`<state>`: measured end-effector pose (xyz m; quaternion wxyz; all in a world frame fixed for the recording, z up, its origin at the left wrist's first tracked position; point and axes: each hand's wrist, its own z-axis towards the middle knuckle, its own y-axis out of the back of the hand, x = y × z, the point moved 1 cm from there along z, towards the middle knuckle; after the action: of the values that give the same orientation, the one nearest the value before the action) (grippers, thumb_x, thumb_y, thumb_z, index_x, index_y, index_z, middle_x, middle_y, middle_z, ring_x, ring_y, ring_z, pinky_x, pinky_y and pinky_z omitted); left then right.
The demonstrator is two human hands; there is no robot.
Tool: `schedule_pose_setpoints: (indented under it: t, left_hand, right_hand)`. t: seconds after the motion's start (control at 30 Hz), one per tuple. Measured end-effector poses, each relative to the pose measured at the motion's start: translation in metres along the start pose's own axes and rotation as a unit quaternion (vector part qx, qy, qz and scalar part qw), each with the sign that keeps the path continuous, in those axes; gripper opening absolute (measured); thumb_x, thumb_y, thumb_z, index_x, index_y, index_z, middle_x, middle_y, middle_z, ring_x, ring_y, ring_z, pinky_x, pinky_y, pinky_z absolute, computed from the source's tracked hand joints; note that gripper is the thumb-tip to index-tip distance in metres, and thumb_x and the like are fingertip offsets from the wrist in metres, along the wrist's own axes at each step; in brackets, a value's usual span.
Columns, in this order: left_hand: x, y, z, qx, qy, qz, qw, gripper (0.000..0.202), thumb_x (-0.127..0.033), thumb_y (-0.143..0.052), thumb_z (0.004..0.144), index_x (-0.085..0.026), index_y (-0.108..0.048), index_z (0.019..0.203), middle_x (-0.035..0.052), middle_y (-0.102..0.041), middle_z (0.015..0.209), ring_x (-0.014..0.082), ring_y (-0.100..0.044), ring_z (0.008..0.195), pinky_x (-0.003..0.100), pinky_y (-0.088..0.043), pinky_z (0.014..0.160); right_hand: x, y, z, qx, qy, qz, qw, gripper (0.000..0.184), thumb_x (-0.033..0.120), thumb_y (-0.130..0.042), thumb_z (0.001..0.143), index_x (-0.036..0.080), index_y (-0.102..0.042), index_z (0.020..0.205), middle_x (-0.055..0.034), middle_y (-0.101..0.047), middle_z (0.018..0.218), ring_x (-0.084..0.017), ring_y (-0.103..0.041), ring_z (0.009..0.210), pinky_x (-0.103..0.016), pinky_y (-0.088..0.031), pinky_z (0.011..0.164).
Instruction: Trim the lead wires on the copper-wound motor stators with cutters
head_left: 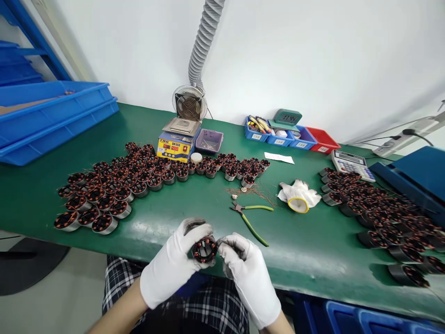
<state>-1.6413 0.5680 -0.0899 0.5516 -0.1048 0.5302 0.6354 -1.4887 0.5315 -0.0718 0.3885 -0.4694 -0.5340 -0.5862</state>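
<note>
My left hand (186,250), in a white glove with grey-stained fingertips, wraps round a motor stator (204,249) above the table's near edge. The stator is a metal ring with a black core and copper windings, its open face tilted towards me. At the stator's right side, my right hand (239,257), gloved the same way, has thumb and fingers pinched together. Whatever sits between those fingertips is too small to make out. Beyond the hands lie green-handled cutting pliers (248,218), jaws pointing away and handles spread, beside loose copper wire clippings (255,191).
Many stators (114,185) stand in rows at left and middle; more stators (385,218) fill the right. A yellow-blue soldering pot (175,144) stands under an exhaust hose (205,39). A spare glove (299,195), a calculator (352,165), small bins (257,135) and blue trays (55,116) surround the workspace.
</note>
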Motion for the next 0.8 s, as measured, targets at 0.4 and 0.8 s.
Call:
schedule_pose_setpoints:
  t: [0.4,0.8]
  left_hand:
    - [-0.004,0.01,0.001,0.041,0.015,-0.079,0.996,0.041,-0.008,-0.058,0.069,-0.023,-0.055,0.107,0.0059,-0.057,0.109,0.0184,-0.056,0.099,0.032,-0.046,0.089]
    - [0.037,-0.024,-0.018,0.037,-0.083,0.167,0.982,0.042,0.0,-0.045,0.071,-0.018,-0.05,0.109,0.01,-0.058,0.104,0.0234,-0.055,0.101,0.04,-0.048,0.084]
  right_hand:
    - [-0.005,-0.005,0.005,-0.048,0.067,-0.085,0.993,0.02,0.023,-0.045,0.078,0.019,-0.06,0.065,-0.0014,-0.056,0.06,-0.013,-0.05,0.054,-0.023,-0.042,0.053]
    - [-0.053,-0.02,0.017,0.132,-0.255,0.187,0.939,0.029,0.044,-0.057,0.064,0.02,-0.042,0.059,0.009,-0.034,0.039,-0.006,-0.026,0.032,-0.021,-0.022,0.034]
